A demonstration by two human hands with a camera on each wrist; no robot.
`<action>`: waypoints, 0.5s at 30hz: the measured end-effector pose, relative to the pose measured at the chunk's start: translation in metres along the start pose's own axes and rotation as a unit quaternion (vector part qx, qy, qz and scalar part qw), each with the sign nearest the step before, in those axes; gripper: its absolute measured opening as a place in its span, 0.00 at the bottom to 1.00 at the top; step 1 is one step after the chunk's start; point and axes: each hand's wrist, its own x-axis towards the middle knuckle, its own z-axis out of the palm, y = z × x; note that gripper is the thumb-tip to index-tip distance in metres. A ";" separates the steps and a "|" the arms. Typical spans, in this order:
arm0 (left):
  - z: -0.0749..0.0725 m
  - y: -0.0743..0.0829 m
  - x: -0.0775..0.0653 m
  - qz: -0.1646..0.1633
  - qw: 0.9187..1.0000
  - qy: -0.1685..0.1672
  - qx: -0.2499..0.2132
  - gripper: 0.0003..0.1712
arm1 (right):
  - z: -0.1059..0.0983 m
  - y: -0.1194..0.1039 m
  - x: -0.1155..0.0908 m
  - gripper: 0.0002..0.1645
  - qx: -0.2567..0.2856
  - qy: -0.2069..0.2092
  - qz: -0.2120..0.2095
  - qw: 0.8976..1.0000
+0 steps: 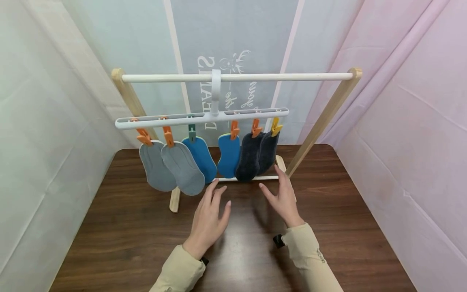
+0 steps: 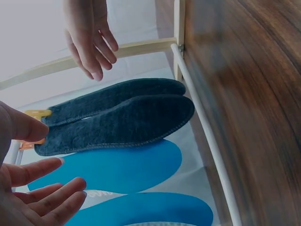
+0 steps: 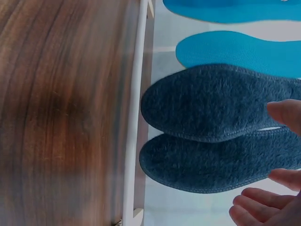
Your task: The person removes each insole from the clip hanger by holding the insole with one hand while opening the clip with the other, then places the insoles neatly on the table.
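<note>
Three pairs of insoles hang from clips on a white hanger (image 1: pixel 215 117): grey insoles (image 1: pixel 183 168) at left, blue insoles (image 1: pixel 229 156) in the middle, dark fuzzy insoles (image 1: pixel 249 158) at right. Orange, green and yellow clips pinch their tops, including a yellow clip (image 1: pixel 276 126). My left hand (image 1: pixel 208 217) is in front of the grey and blue insoles, fingers spread and holding nothing. My right hand (image 1: pixel 283 198) is near the dark insoles, thumb and fingers apart, with nothing between them. In the right wrist view, fingers (image 3: pixel 263 205) appear beside the dark insoles (image 3: pixel 211 103).
The hanger hooks over the white top rod (image 1: pixel 277 77) of a wooden rack, whose slanted post (image 1: pixel 321 125) stands at right. A white lower rod (image 1: pixel 264 177) runs behind the insoles. The dark wood table (image 1: pixel 120 243) lies below, with pale curtains (image 1: pixel 412 134) around it.
</note>
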 end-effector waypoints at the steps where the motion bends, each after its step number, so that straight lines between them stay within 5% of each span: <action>1: 0.000 0.001 0.001 0.001 1.000 0.001 0.000 0.22 | 0.000 0.000 0.001 0.45 0.002 -0.002 0.004 1.000; 15: 0.002 0.007 0.008 -0.001 1.000 0.000 0.005 0.22 | -0.001 0.011 0.028 0.49 0.074 -0.036 0.064 0.995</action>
